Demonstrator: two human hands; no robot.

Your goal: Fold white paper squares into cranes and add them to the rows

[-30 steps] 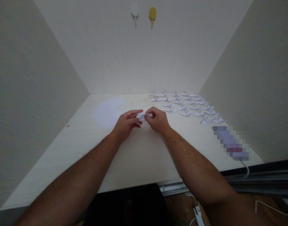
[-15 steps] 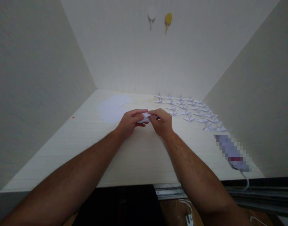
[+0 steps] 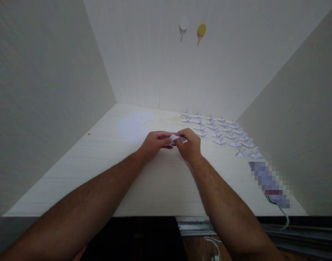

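A small folded piece of white paper is held between my two hands over the middle of the table. My left hand pinches its left side, thumb on top and fingers behind and below. On the other side, the thumb and fingers of my right hand close on the paper's right part. My fingers cover much of it, so its full shape is hidden. Beyond my right hand, several white folded paper cranes stand in rows on the table.
The pale table is enclosed by walls on three sides. White paper lies at the back left. A blurred-out device with a white cable rests by the right edge. Two hooks, one yellow, are on the back wall.
The camera view has shifted slightly. Both hands still grip the paper, but it is turned and its visible part looks smaller, with my fingers placed a little differently on it.
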